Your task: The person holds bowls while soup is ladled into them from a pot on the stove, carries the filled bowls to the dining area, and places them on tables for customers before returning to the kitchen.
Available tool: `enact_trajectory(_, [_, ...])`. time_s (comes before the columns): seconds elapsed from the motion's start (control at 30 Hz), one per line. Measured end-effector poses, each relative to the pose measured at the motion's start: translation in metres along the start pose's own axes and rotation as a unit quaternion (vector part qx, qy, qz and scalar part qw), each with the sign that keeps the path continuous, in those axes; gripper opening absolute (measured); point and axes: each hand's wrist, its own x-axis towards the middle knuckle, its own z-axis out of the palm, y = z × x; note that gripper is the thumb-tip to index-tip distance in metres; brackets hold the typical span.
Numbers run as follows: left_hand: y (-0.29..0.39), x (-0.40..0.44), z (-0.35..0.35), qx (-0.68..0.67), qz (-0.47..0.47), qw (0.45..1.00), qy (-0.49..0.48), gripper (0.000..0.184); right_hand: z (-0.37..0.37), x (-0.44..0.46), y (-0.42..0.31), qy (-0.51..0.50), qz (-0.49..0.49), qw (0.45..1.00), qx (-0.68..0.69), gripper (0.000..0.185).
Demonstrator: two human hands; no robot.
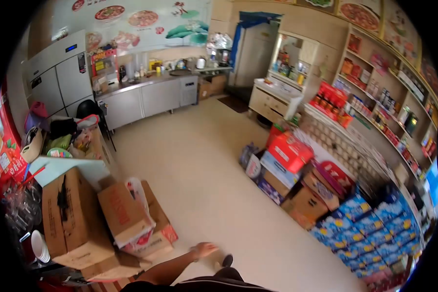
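My left hand (207,249) hangs low at the bottom centre, over the pale floor (190,194). Its fingers look loosely extended, slightly blurred, with no object visible in them. Left of it is the nearest thing, an open-flapped carton (153,243) under a brown box (124,211). A dark shoe tip (227,260) shows just right of the hand. My right hand is out of frame.
A tall cardboard box (73,219) stands at left beside stacked cups (40,246). Blue packs (374,228) and cartons (309,202) line the right, below stocked shelves (374,97). A steel counter (141,100), fridge (58,73) and cream cabinet (270,102) stand at the back.
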Motion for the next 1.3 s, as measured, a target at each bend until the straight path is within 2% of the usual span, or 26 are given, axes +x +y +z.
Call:
enact_trajectory(0.03, [0.014,0.069,-0.008,-0.037,0.093,0.995,0.002,0.029,-0.020,0.023,-0.024,0.001,0.008,1.000,-0.005,0.030])
enact_trajectory(0.07, [0.076,0.107,-0.055,-0.081,0.119,0.989,0.005,0.033,-0.046,0.050,-0.051,0.005,0.009,1.000,-0.014,0.029])
enact_trajectory(0.1, [0.122,0.145,-0.094,-0.139,0.100,0.980,-0.103,0.034,-0.073,0.083,-0.073,0.011,0.002,1.000,-0.028,0.029])
enact_trajectory(0.13, [0.156,0.165,-0.113,-0.258,0.115,0.942,-0.181,0.036,-0.089,0.113,-0.098,0.018,-0.013,0.999,-0.047,0.028])
enact_trajectory(0.2, [0.224,0.224,-0.164,-0.420,0.155,0.819,-0.359,0.041,-0.127,0.175,-0.179,0.039,-0.060,0.991,-0.112,0.026])
enact_trajectory(0.23, [0.289,0.247,-0.217,-0.301,0.291,0.818,-0.395,0.039,-0.151,0.195,-0.223,0.064,-0.075,0.987,-0.129,0.025])
enact_trajectory(0.27, [0.347,0.252,-0.266,-0.218,0.412,0.782,-0.413,0.037,-0.168,0.203,-0.270,0.086,-0.087,0.984,-0.127,0.024])
enact_trajectory(0.33, [0.400,0.292,-0.315,-0.142,0.496,0.684,-0.517,0.050,-0.210,0.222,-0.393,0.134,-0.114,0.981,-0.079,0.023])
enact_trajectory(0.43, [0.397,0.379,-0.347,-0.001,0.540,0.704,-0.461,0.052,-0.278,0.286,-0.631,0.188,-0.260,0.944,-0.078,0.021])
enact_trajectory(0.47, [0.392,0.426,-0.352,0.032,0.534,0.704,-0.467,0.051,-0.288,0.328,-0.713,0.198,-0.351,0.893,-0.200,0.021])
enact_trajectory(0.53, [0.379,0.513,-0.380,0.096,0.512,0.712,-0.471,0.051,-0.313,0.387,-0.872,0.288,-0.508,0.694,-0.421,0.022])
enact_trajectory(0.6, [0.366,0.573,-0.414,-0.010,0.559,0.698,-0.447,0.049,-0.311,0.366,-0.926,0.194,-0.548,0.790,-0.197,0.024])
enact_trajectory(0.63, [0.366,0.604,-0.440,-0.054,0.567,0.693,-0.441,0.048,-0.316,0.326,-0.954,0.147,-0.561,0.811,-0.079,0.024])
enact_trajectory(0.67, [0.375,0.627,-0.465,-0.105,0.574,0.692,-0.424,0.046,-0.304,0.350,-0.970,0.094,-0.546,0.818,-0.152,0.031])
enact_trajectory(0.7, [0.388,0.653,-0.489,-0.129,0.578,0.663,-0.457,0.041,-0.283,0.379,-0.970,0.036,-0.481,0.862,-0.157,0.036])
enact_trajectory(0.73, [0.397,0.682,-0.518,-0.145,0.575,0.651,-0.473,0.036,-0.264,0.429,-0.970,0.006,-0.463,0.838,-0.289,0.039])
enact_trajectory(0.77, [0.399,0.702,-0.531,-0.224,0.528,0.632,-0.521,0.025,-0.240,0.477,-0.950,-0.048,-0.416,0.836,-0.354,0.040])
enact_trajectory(0.8, [0.397,0.718,-0.543,-0.201,0.533,0.632,-0.525,0.021,-0.238,0.519,-0.930,-0.198,-0.417,0.792,-0.400,0.042])
enact_trajectory(0.83, [0.397,0.749,-0.551,-0.201,0.550,0.631,-0.508,0.022,-0.227,0.549,-0.911,-0.259,-0.263,0.838,-0.401,0.039])
enact_trajectory(0.87, [0.390,0.788,-0.559,-0.211,0.580,0.623,-0.481,0.023,-0.217,0.603,-0.869,-0.292,-0.230,0.821,-0.434,0.037])
enact_trajectory(0.93, [0.361,0.881,-0.583,-0.215,0.635,0.605,-0.429,0.025,-0.262,0.642,-0.878,-0.284,-0.110,0.853,-0.424,0.037])
enact_trajectory(1.03, [0.303,1.031,-0.626,-0.181,0.696,0.582,-0.378,0.028,-0.350,0.702,-0.985,-0.165,-0.027,0.944,-0.284,0.036])
enact_trajectory(1.1, [0.253,1.127,-0.671,-0.148,0.702,0.608,-0.340,0.030,-0.396,0.749,-1.073,-0.108,-0.027,0.984,-0.141,0.035])
enact_trajectory(1.2, [0.148,1.243,-0.765,-0.161,0.619,0.704,-0.307,0.035,-0.439,0.818,-1.229,-0.093,-0.076,0.992,0.043,0.034])
enact_trajectory(1.23, [0.115,1.268,-0.796,-0.226,0.544,0.752,-0.294,0.034,-0.450,0.841,-1.280,-0.103,-0.097,0.986,0.088,0.034])
enact_trajectory(1.3, [0.008,1.309,-0.835,-0.300,0.306,0.888,-0.169,0.036,-0.468,0.871,-1.388,-0.139,-0.124,0.968,0.169,0.033])
